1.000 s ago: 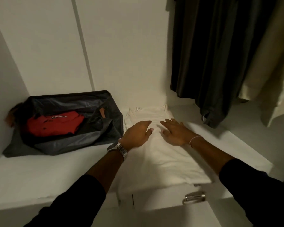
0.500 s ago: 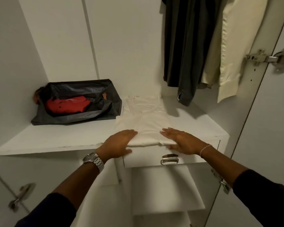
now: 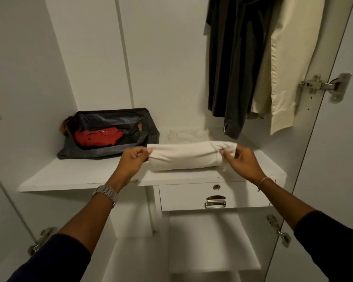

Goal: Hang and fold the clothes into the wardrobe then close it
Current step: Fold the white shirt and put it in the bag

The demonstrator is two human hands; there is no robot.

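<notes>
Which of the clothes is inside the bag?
The red shirt. It lies folded in the open dark bag on the shelf's left; the white shirt is in the hands, and the dark and cream garments hang.

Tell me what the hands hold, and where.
Both hold the white shirt: the left hand pinches its left end, the right hand its right end.

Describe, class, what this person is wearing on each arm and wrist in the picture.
Both arms wear dark long sleeves, pushed up so the forearms are bare. The left sleeve looks dark navy; the right sleeve appears black. On the left wrist sits a silver metal watch with a link band. On the right wrist hangs a thin, light beaded bracelet.
</notes>
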